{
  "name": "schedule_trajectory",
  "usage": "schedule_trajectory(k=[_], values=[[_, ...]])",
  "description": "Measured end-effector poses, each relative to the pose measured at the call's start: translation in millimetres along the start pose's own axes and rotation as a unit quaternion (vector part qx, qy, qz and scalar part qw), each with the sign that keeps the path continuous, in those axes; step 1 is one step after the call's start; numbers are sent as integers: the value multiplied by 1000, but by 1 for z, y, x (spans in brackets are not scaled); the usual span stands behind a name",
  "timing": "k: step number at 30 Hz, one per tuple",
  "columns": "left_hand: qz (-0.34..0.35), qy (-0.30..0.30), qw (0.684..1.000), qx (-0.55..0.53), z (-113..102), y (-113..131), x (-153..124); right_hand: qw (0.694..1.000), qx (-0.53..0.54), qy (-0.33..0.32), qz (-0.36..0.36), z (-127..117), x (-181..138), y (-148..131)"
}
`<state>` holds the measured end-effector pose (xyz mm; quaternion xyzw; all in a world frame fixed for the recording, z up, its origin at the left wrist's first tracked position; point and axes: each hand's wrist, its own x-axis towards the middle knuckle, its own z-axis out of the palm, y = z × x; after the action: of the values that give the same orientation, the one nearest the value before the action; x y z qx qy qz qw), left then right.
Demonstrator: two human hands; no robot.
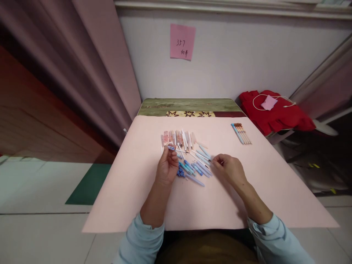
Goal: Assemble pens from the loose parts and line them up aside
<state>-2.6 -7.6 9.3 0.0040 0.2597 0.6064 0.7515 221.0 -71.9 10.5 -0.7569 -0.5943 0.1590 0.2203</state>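
Observation:
A pink sheet [137,183] covers the table. At its middle lies a scatter of several pen parts: blue barrels and caps [196,168], white refills and pink patterned barrels [178,138]. My left hand [167,167] is closed, its fingertips pinching a small blue pen piece [171,148] just above the pile's left side. My right hand [229,168] rests on the sheet at the pile's right edge, fingers curled, fingertips touching the blue barrels.
A small group of assembled pens [241,133] lies at the sheet's far right. Behind, a green patterned table end [189,106] meets the wall with a pink note [182,41]. A red cloth [275,112] with a white cable lies right.

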Motion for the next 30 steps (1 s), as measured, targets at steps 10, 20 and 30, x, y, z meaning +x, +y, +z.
schedule_trajectory(k=[10, 20, 30], values=[[-6, 23, 1000, -17, 0, 0, 2, 995, 40, -86, -30, 1, -27, 1], [2, 1, 1000, 31, -2, -4, 2, 998, 59, -31, -19, 12, -15, 1], [-52, 20, 998, 36, -1, -6, -3, 971, -210, -76, -86, 20, 5, -30]])
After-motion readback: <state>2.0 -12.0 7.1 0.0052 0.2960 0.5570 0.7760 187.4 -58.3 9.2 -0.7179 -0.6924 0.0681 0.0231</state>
